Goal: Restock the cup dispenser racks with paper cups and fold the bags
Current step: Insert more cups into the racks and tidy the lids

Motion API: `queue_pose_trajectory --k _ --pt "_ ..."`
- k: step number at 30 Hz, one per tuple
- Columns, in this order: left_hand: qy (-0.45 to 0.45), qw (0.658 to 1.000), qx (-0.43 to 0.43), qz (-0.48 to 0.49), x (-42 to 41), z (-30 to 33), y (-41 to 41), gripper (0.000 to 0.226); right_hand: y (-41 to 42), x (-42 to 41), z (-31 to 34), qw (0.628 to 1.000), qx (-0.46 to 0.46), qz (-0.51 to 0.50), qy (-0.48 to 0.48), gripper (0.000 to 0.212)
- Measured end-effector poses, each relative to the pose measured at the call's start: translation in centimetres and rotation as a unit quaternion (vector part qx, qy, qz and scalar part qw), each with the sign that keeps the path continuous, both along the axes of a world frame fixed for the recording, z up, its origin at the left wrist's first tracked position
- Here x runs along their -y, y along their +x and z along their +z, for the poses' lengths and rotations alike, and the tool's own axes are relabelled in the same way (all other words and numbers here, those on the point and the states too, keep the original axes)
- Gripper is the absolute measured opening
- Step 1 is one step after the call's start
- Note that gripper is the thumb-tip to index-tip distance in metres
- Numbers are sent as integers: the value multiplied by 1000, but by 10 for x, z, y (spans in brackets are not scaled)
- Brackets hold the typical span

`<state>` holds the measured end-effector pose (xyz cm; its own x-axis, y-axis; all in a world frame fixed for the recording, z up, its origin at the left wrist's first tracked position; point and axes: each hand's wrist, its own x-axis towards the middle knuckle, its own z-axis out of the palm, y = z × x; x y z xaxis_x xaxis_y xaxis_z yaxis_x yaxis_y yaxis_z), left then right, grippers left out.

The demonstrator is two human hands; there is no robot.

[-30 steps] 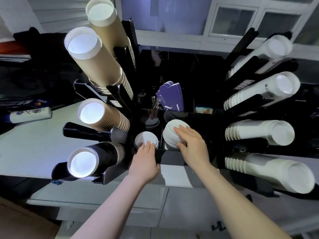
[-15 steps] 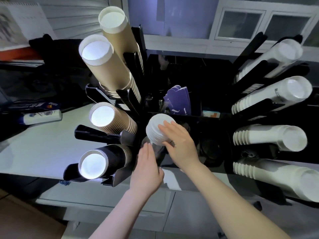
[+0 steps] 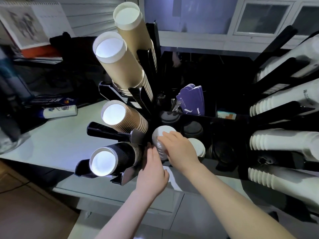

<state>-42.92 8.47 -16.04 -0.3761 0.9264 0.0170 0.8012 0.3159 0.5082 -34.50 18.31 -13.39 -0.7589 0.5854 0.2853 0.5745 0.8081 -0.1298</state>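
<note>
A stack of white lids (image 3: 162, 135) stands tilted in the front-left compartment of the black organizer (image 3: 212, 163). My right hand (image 3: 181, 149) is shut on this stack from the right and above. My left hand (image 3: 152, 169) lies flat against the stack's left side, fingers pointing up. The left dispenser rack (image 3: 110, 131) holds two long stacks of brown paper cups (image 3: 119, 66), a short brown stack (image 3: 120, 116) and a stack of black cups (image 3: 110, 159). The right rack carries several stacks of white cups (image 3: 279, 140).
A second white lid stack (image 3: 197, 145) sits right of my right hand, with black lids (image 3: 192, 128) behind it. Purple sleeves (image 3: 191, 99) stand at the organizer's back. On the white counter (image 3: 51, 138) lies a bottle (image 3: 58, 111). A calendar (image 3: 25, 23) stands far left.
My right hand has carried the white lid stack from the middle compartment leftward and lowered it into the front-left one. My left hand rose alongside it. The view shifted slightly right.
</note>
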Motion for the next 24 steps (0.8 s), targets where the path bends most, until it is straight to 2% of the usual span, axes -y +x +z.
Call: queue_pose_trajectory --k 6,10,13,16,19,22,24 --pt "-27 997 -67 -8 0 -7 1 80 3 -3 -3 996 -71 -37 -50 49" --pt "18 998 -67 -6 -3 -6 0 83 12 -1 2 965 -237 -65 -88 51" --pt "67 997 -47 -11 -4 -6 1 85 22 -1 6 941 -307 -107 -96 53" --pt "101 994 -37 -31 -9 -5 3 88 36 1 8 932 -330 -121 -89 54" --pt "88 987 -101 -90 -19 -5 2 79 54 0 7 926 -340 -142 -79 54" --pt "19 974 -191 -122 -27 -8 -2 68 71 -5 5 938 -297 -168 -55 52" --pt "4 971 -209 -117 -28 -11 -2 62 78 -8 2 955 -242 -165 -52 52"
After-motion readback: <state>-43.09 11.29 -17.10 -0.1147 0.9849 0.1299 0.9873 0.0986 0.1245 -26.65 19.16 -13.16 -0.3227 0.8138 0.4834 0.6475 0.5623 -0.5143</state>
